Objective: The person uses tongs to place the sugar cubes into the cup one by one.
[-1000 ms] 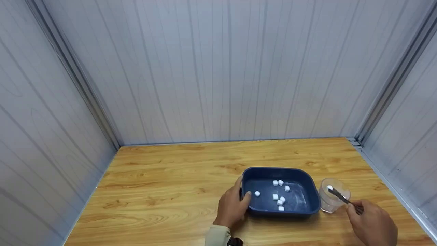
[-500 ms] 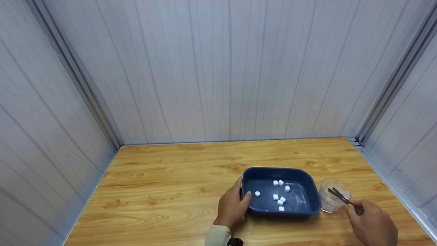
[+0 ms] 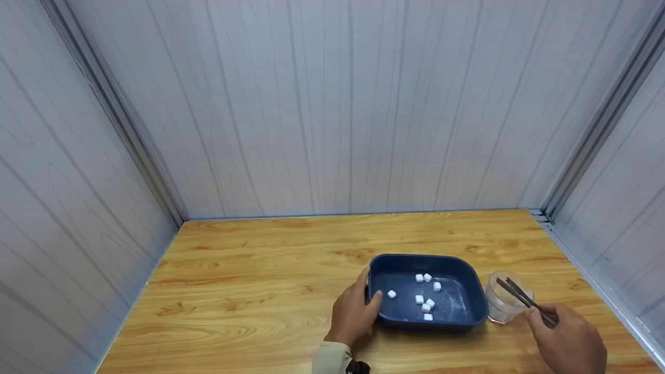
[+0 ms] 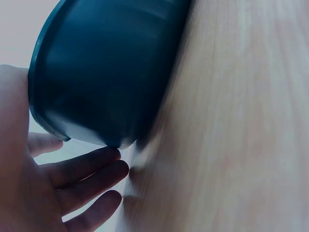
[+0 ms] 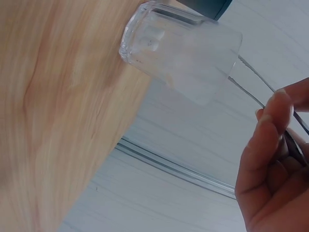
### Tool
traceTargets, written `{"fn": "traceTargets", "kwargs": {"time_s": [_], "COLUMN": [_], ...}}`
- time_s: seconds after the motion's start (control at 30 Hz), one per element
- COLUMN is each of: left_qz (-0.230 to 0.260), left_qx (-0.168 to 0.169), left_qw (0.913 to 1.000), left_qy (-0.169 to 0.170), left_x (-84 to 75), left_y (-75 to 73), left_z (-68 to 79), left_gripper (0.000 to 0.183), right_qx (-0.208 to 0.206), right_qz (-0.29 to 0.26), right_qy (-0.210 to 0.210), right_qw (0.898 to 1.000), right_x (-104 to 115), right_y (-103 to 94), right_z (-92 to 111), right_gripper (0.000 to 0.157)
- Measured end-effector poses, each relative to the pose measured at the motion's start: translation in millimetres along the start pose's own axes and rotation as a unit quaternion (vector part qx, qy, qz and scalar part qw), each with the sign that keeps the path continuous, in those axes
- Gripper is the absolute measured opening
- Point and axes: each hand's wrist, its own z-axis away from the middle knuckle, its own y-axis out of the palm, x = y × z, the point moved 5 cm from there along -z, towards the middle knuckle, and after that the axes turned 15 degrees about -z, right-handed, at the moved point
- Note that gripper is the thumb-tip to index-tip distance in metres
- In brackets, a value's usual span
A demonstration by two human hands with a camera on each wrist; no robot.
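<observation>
A dark blue rectangular tray (image 3: 452, 323) holds several small white cubes (image 3: 419, 299). My left hand (image 3: 351, 311) grips its left end, thumb over the rim and fingers along the outer wall; the left wrist view shows fingertips against the tray's dark side (image 4: 106, 67). Small metal tongs (image 3: 526, 298) are held in my right hand (image 3: 569, 340), between thumb and curled fingers. Their two tips stand apart over the mouth of a clear glass (image 3: 500, 313) just right of the tray, nothing between them. A pale cube (image 5: 152, 39) shows low in the glass.
Everything stands on a wood-grain table (image 3: 234, 291). Pale panel walls (image 3: 332, 104) rise at its back and both sides. The glass stands close against the tray's right end.
One second ago the tongs pinched a white cube over the glass; it has left the tips. The tips have since spread and risen slightly. My left hand and the tray stay put.
</observation>
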Motion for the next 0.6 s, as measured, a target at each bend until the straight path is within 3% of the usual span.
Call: {"fn": "traceTargets", "kwargs": {"time_s": [0.3, 0.6], "left_qz": [0.001, 0.001], "left_qx": [0.004, 0.006], "left_qw": [1.0000, 0.9999], "left_qy": [-0.007, -0.010], "left_x": [-0.7, 0.1], "left_y": [0.6, -0.7], "left_z": [-1.0, 0.2], "left_gripper": [0.061, 0.061], "right_qx": [-0.016, -0.031], "right_qz": [0.005, -0.017], "right_qy": [0.002, -0.028], "right_qw": [1.000, 0.999], "right_x": [8, 21], "right_y": [3.4, 11.8], "right_z": [1, 5], "right_gripper": [0.032, 0.027]}}
